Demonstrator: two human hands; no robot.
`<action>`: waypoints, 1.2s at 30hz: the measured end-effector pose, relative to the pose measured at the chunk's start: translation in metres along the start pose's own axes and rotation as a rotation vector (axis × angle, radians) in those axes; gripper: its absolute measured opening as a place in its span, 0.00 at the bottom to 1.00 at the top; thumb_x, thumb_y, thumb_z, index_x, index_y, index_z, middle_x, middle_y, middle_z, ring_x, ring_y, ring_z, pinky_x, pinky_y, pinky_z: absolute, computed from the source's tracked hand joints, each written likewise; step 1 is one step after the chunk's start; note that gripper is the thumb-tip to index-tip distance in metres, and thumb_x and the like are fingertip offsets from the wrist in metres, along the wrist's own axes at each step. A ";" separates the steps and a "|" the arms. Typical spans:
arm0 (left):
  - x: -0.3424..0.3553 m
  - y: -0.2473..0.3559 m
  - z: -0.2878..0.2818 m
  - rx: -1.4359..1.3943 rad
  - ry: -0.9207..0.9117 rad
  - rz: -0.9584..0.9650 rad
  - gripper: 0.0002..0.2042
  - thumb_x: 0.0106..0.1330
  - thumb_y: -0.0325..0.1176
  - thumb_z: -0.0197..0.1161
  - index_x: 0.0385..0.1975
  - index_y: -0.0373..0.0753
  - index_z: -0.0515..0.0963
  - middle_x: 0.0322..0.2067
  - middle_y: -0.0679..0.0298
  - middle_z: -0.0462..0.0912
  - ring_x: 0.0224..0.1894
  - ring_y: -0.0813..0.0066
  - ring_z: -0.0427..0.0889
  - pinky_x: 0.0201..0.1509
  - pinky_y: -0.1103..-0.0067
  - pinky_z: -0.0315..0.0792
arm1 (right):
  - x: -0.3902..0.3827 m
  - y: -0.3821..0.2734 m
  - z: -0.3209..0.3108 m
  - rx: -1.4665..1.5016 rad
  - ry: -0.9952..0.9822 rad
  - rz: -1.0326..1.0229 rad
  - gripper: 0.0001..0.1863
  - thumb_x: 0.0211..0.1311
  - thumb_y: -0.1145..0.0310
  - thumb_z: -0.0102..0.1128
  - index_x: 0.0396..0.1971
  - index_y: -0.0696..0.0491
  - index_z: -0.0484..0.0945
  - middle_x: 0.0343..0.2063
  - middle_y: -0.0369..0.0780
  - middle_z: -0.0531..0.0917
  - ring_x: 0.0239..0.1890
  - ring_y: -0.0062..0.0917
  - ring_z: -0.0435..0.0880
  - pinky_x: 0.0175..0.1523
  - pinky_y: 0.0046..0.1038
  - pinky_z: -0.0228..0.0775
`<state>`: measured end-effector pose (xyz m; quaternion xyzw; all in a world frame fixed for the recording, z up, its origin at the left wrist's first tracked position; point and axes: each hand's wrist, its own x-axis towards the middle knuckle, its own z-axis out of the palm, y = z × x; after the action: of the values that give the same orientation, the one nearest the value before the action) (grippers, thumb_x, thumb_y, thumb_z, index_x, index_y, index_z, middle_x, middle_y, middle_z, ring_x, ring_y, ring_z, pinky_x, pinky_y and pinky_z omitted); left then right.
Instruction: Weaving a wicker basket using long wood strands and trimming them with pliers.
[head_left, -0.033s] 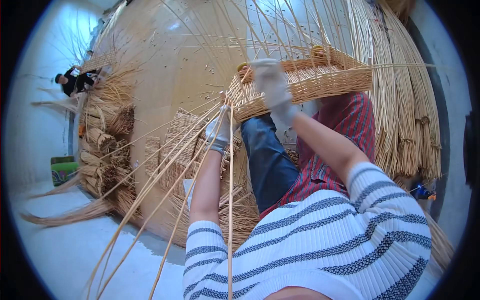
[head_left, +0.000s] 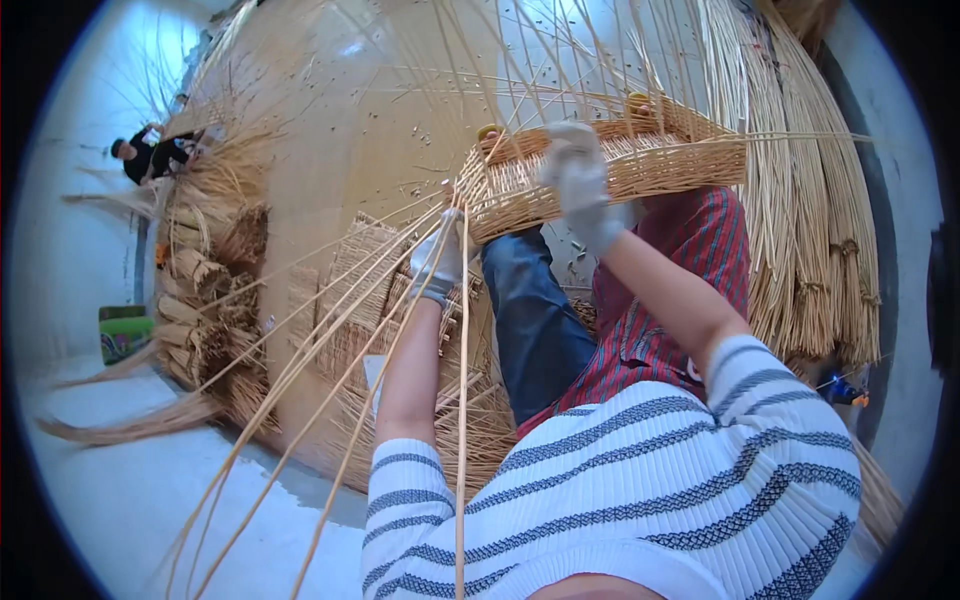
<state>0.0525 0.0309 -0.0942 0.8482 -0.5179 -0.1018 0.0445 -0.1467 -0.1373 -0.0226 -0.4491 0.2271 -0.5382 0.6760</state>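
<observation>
A rectangular wicker basket (head_left: 680, 150) lies across my knees, its woven wall facing me and long loose rods standing up from its far side. At its left corner my left hand (head_left: 440, 262), in a pale work glove, is closed around the wickerwork where several long willow rods (head_left: 300, 362) fan out towards me. My right hand (head_left: 580, 185), also gloved, is over the basket's near wall, left of its middle. Its fingers are curled, slightly blurred, and whatever they may hold is hidden.
Long bundled rods (head_left: 815, 200) lie along the right wall. Woven panels (head_left: 355, 270) are on the floor at left, with tied wicker bundles (head_left: 200, 275) beyond. A person (head_left: 148, 160) in dark clothes sits at far left. Offcuts litter the floor ahead.
My right hand has shifted right along the near wall, from the left end towards the middle, and its blur has lessened. My left hand stays at the corner.
</observation>
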 end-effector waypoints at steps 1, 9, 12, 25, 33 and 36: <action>0.005 0.008 -0.001 -0.118 -0.047 -0.025 0.38 0.52 0.53 0.73 0.63 0.45 0.68 0.53 0.52 0.81 0.51 0.52 0.83 0.51 0.65 0.77 | -0.009 -0.002 -0.033 0.127 0.058 0.174 0.13 0.79 0.60 0.39 0.44 0.48 0.74 0.19 0.31 0.68 0.20 0.20 0.68 0.31 0.28 0.70; -0.020 0.054 -0.026 -0.095 0.086 -0.087 0.31 0.55 0.48 0.72 0.59 0.48 0.74 0.42 0.56 0.86 0.45 0.54 0.85 0.50 0.64 0.77 | 0.015 0.023 -0.069 0.380 0.392 0.366 0.18 0.79 0.54 0.36 0.41 0.51 0.71 0.14 0.33 0.67 0.16 0.25 0.67 0.30 0.38 0.71; -0.040 0.081 -0.027 -0.259 0.325 0.108 0.20 0.63 0.36 0.68 0.55 0.45 0.77 0.45 0.54 0.85 0.45 0.54 0.84 0.53 0.67 0.76 | 0.016 0.027 -0.071 0.368 0.380 0.329 0.19 0.79 0.53 0.35 0.41 0.52 0.71 0.14 0.33 0.67 0.16 0.25 0.66 0.30 0.39 0.72; 0.037 0.130 -0.009 -1.515 -0.022 -0.298 0.08 0.70 0.28 0.62 0.42 0.37 0.69 0.30 0.60 0.79 0.22 0.69 0.85 0.18 0.75 0.80 | -0.001 -0.004 -0.070 -0.277 -0.166 0.133 0.21 0.74 0.74 0.49 0.63 0.46 0.62 0.42 0.42 0.83 0.41 0.24 0.82 0.48 0.27 0.76; 0.049 0.128 -0.001 -1.517 0.082 -0.475 0.10 0.68 0.31 0.65 0.38 0.37 0.71 0.25 0.62 0.79 0.18 0.70 0.83 0.16 0.74 0.80 | 0.113 -0.005 0.022 -0.336 -0.428 0.163 0.42 0.64 0.85 0.44 0.75 0.41 0.47 0.54 0.47 0.76 0.48 0.32 0.82 0.52 0.31 0.77; 0.047 0.133 -0.006 -1.542 0.070 -0.413 0.10 0.65 0.24 0.66 0.38 0.39 0.70 0.26 0.64 0.78 0.21 0.73 0.82 0.18 0.75 0.80 | 0.053 0.004 -0.104 -0.037 -0.218 -0.121 0.25 0.73 0.77 0.44 0.67 0.46 0.58 0.43 0.43 0.79 0.38 0.24 0.83 0.45 0.30 0.82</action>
<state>-0.0414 -0.0718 -0.0705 0.6601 -0.1322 -0.4108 0.6149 -0.2102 -0.2248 -0.0682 -0.5303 0.1347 -0.5218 0.6545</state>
